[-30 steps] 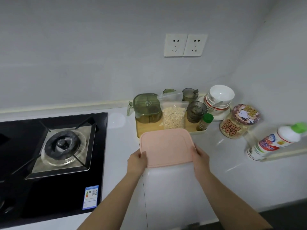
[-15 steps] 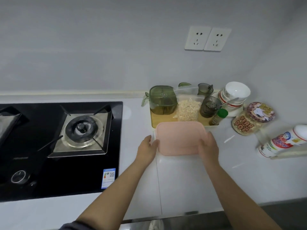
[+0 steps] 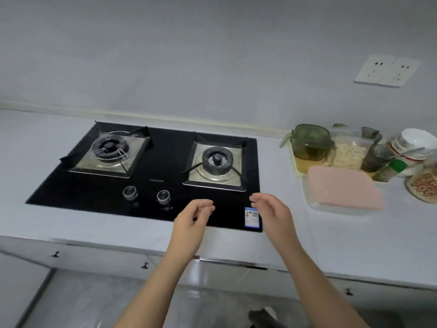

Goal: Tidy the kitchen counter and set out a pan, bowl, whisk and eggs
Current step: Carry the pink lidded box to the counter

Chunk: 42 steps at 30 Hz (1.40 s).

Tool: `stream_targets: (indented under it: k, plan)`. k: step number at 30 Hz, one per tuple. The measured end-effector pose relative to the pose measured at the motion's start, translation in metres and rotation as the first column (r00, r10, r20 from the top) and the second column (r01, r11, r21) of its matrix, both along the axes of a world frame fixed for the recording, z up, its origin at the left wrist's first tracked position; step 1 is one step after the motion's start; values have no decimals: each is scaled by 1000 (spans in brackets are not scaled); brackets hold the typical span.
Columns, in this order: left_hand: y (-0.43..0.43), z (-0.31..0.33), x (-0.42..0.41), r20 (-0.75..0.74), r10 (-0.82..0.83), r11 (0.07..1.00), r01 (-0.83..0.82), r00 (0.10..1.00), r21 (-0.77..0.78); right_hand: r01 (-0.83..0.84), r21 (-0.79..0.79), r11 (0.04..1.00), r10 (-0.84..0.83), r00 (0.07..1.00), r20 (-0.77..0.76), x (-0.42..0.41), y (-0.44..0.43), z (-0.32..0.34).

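A clear box with a pink lid [image 3: 343, 189] rests on the white counter [image 3: 354, 242] at the right, in front of a condiment tray. My left hand [image 3: 191, 220] and my right hand [image 3: 272, 214] hover empty over the front edge of the black gas hob [image 3: 151, 190], fingers loosely curled and apart. Both hands are well left of the pink-lidded box. White bowls [image 3: 413, 143] with a spoon are stacked at the far right. No pan, whisk or eggs are in view.
The hob has two burners [image 3: 216, 160] and two knobs [image 3: 163, 197]. A tray at the back right holds a green jar [image 3: 311, 142], a bag of oats [image 3: 350, 152], a dark cup and a green-capped shaker [image 3: 390, 170]. A cartoon-printed jar [image 3: 424, 185] lies at the right edge. Cabinet fronts run below the counter.
Both hands let go of the pink-lidded box, which now rests on the counter. The hands and my view moved left, bringing the whole hob into view.
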<state>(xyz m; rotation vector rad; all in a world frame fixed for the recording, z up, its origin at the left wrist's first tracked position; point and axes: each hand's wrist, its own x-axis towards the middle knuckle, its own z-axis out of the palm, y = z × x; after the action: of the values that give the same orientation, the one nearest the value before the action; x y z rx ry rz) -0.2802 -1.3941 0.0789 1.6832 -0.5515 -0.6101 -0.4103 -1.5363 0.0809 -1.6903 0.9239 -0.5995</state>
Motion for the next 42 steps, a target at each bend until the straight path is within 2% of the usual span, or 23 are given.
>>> stream_targets:
  k: [6,13,22,29,36,42]
  plan:
    - [117,6,47,20,206,979,-205,978,-17,-232,22,972,231,973,27,86,107,10]
    - [202,2,105,-3,391,920,-391,920,-39,-381,20,924,380,924,25,165,172,18]
    - [243,-2,205,20,450,893,-450,893,-19,-444,36,895,442,896,44,271,211,2]
    - [293,-1,325,26,512,859,-512,859,16,-502,77,862,498,865,64,406,251,3]
    - [355,4,413,26,659,752,-658,752,-41,-632,68,772,630,775,47,516,300,11]
    - [423,-11,503,-21,767,639,-767,641,-61,-698,59,714,700,713,-36,614,357,-1]
